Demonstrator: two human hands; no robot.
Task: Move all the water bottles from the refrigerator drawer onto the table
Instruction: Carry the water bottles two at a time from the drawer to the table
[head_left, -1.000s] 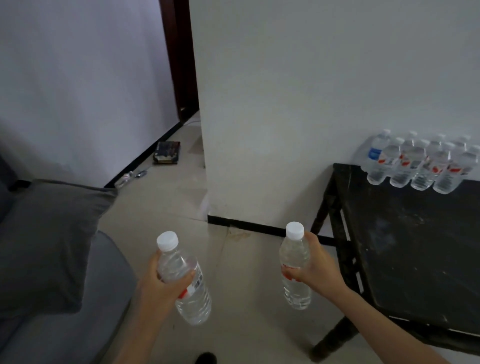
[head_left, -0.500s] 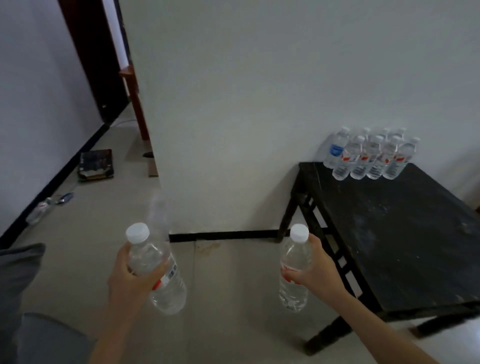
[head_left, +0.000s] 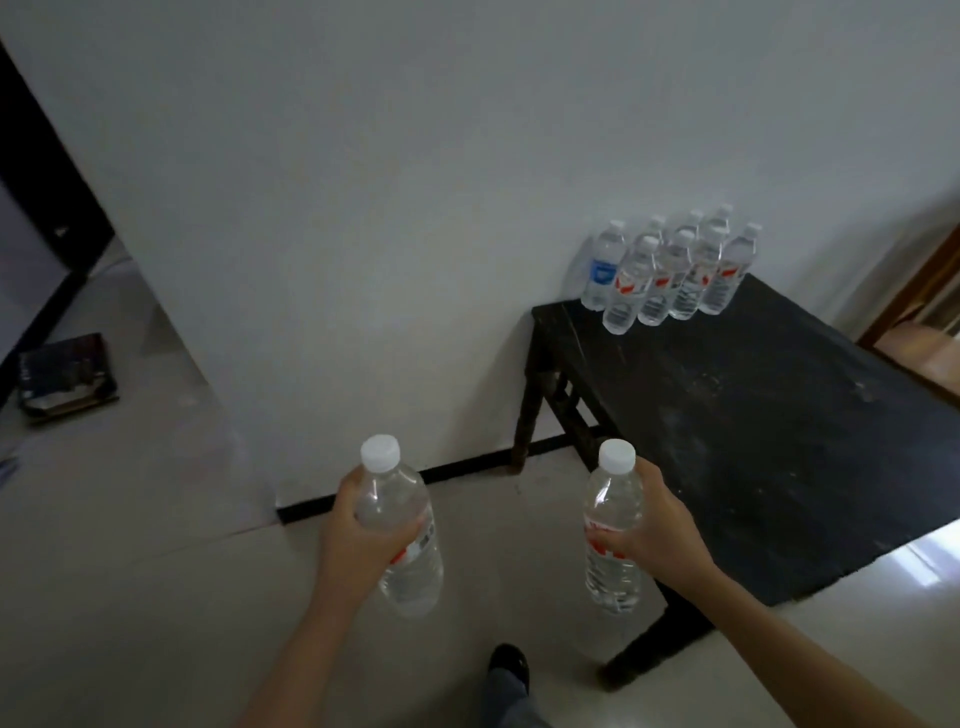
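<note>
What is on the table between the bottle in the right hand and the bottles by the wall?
Nothing: the head view shows only bare, scuffed table between the held bottle and the standing bottles.

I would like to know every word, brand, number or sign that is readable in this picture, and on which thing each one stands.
Nothing is legible.
Left bottle, in the left hand: red-and-white label, print blurred.
Right bottle, in the right hand: red label, blurred.
Blue-label bottle on the table: print too small.
Red-label bottles beside it: too small.
Dark flat object on the floor: blurred.
</note>
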